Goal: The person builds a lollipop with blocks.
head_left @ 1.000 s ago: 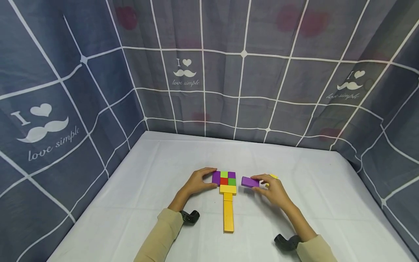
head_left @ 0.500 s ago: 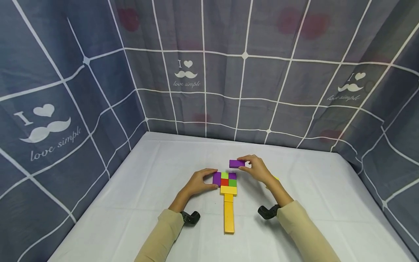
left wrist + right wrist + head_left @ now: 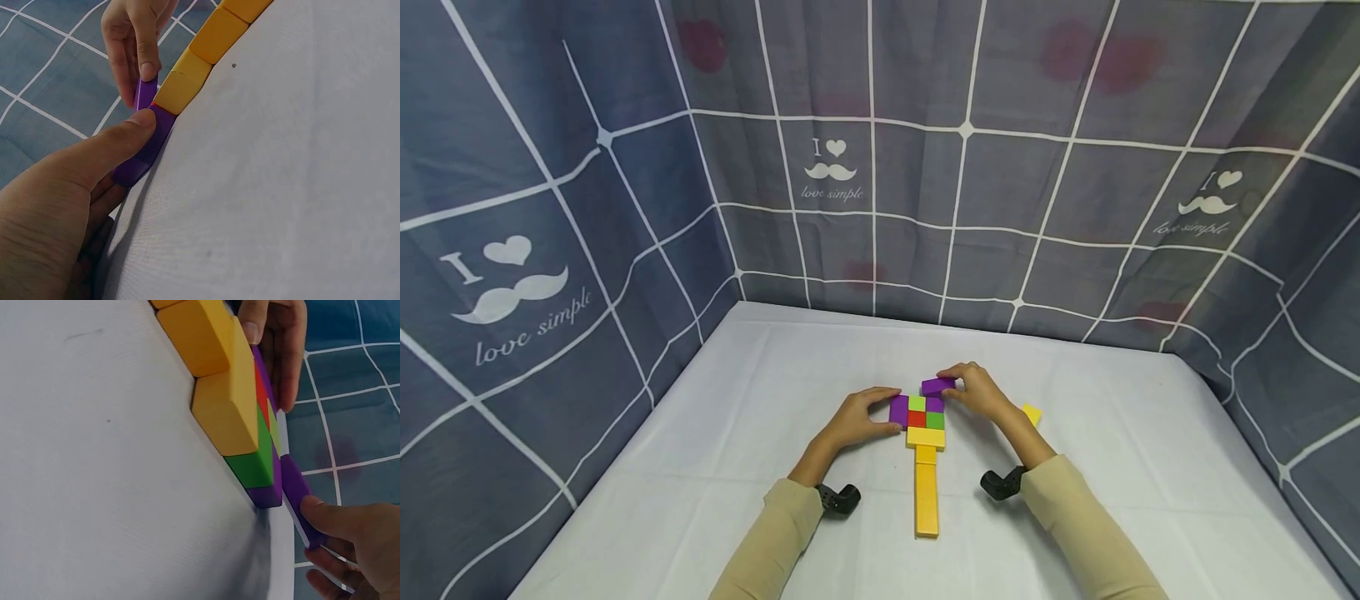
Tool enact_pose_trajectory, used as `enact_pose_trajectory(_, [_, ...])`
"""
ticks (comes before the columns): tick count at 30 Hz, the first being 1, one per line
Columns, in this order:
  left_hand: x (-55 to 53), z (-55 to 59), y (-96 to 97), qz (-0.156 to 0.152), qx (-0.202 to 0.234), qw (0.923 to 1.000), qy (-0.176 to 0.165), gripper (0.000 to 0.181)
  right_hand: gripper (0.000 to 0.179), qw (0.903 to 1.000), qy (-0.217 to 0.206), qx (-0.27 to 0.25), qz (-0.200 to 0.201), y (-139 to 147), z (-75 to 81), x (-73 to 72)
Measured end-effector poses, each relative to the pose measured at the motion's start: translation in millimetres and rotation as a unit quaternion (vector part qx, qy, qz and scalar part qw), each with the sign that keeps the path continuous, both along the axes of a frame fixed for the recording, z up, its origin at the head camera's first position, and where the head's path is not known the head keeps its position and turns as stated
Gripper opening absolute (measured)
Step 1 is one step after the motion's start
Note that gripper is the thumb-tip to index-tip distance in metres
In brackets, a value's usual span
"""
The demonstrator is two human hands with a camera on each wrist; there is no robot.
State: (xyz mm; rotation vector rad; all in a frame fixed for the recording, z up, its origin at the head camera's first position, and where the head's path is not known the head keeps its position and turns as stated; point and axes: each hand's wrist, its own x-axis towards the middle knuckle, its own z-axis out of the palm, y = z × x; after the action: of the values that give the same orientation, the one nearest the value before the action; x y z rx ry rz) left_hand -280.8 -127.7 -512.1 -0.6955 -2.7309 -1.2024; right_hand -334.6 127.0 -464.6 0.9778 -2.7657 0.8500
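My left hand (image 3: 853,419) pinches a tall purple block (image 3: 898,410) end to end, thumb at the near end, at the left side of a flat group of coloured blocks. Beside that block lie a lime block (image 3: 917,403), a red block (image 3: 917,418), a green block (image 3: 934,419) and a small purple block (image 3: 934,405). A wide yellow block (image 3: 926,438) lies below them, with a yellow-orange stem (image 3: 927,500) running toward me. Between thumb and fingers, my right hand (image 3: 981,390) holds another purple block (image 3: 296,497), slightly tilted, just beyond the group's far edge.
A yellow block (image 3: 1033,414) lies to the right, partly behind the right forearm. White cloth (image 3: 700,500) covers the table. Checked curtains (image 3: 917,183) enclose its back and sides. A black wrist camera (image 3: 1002,484) juts inward from the right wrist.
My right hand has carried its purple block from right of the group to its far edge, then lowered it closer. The left hand stays at the tall purple block.
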Motion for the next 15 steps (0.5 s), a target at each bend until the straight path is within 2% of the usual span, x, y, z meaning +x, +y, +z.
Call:
enact_pose_trajectory(10, [-0.2, 0.3, -0.3, -0.005, -0.005, 0.9999, 0.009, 0.067, 0.030, 0.9997, -0.025, 0.005, 0.004, -5.6, -6.0, 1.1])
enact_pose_trajectory(15, [0.3, 0.7, -0.2, -0.003, -0.005, 1.0000, 0.004, 0.067, 0.029, 0.9993, -0.036, 0.007, 0.010, -8.2, -7.8, 1.3])
